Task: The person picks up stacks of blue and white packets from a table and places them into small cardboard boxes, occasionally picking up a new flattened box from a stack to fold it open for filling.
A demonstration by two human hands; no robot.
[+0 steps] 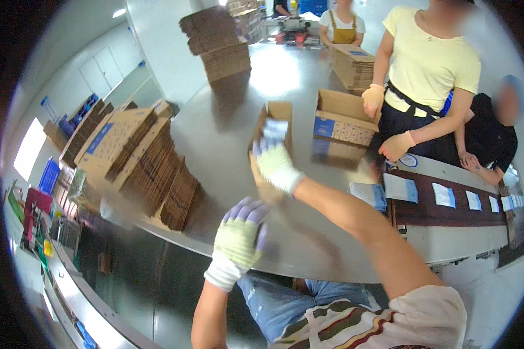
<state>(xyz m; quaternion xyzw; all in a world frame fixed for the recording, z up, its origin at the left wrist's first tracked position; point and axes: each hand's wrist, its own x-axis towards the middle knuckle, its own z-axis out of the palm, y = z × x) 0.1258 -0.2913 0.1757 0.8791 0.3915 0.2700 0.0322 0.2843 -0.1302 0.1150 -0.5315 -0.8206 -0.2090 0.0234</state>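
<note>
My right hand (275, 166), in a white glove with purple fingertips, reaches into a narrow open cardboard box (280, 109) on the metal table. Its fingers close on the near end of a white and blue packet (275, 128) inside the box; slight blur softens the fingertips. My left hand (239, 238), gloved alike, hovers above the table's near edge. It is open and holds nothing, with fingers loosely bent and the thumb apart. The box's near part is partly hidden by my right hand.
Stacks of flattened cartons (151, 168) stand at the left, another stack (224, 58) farther back. At the right, a co-worker's gloved hand (374, 100) touches an open carton (340, 125). White and blue packets lie along a dark conveyor belt (425, 215); another packet (368, 195) lies at its end.
</note>
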